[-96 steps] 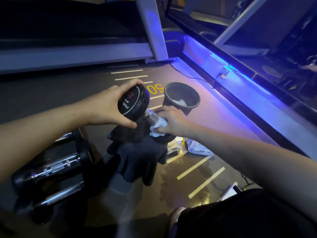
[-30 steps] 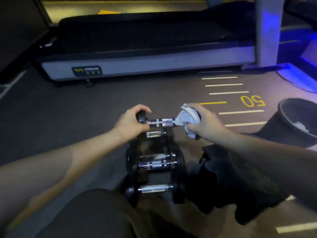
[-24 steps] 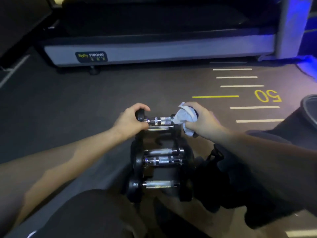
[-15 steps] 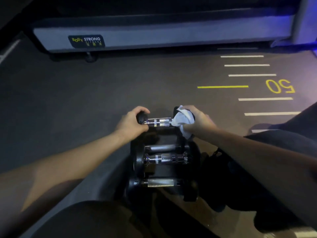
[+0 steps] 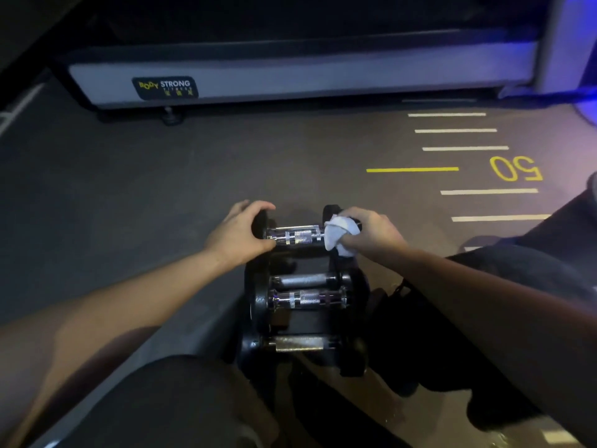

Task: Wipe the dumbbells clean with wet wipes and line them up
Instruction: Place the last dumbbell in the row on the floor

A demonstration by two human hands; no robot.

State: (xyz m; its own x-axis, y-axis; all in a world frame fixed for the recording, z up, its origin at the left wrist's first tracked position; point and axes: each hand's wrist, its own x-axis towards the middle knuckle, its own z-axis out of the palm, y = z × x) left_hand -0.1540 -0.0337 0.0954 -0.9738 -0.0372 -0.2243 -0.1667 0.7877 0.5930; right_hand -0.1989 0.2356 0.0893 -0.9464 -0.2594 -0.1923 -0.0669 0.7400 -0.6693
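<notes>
Left fingers (image 5: 258, 208) curl over dumbbell (image 5: 298, 236) end; right fingers (image 5: 353, 242) pinch wipe (image 5: 339, 232).

A gym: treadmill base (image 5: 290, 76), marked floor (image 5: 452, 169), dumbbells (image 5: 307, 299).

Your wet wipe (image 5: 339, 232) — white. Your dumbbells (image 5: 303, 299) — black ends, silver knurled handles. Floor (image 5: 161, 189): grey, with white stripes, one yellow line, yellow "50".
</notes>
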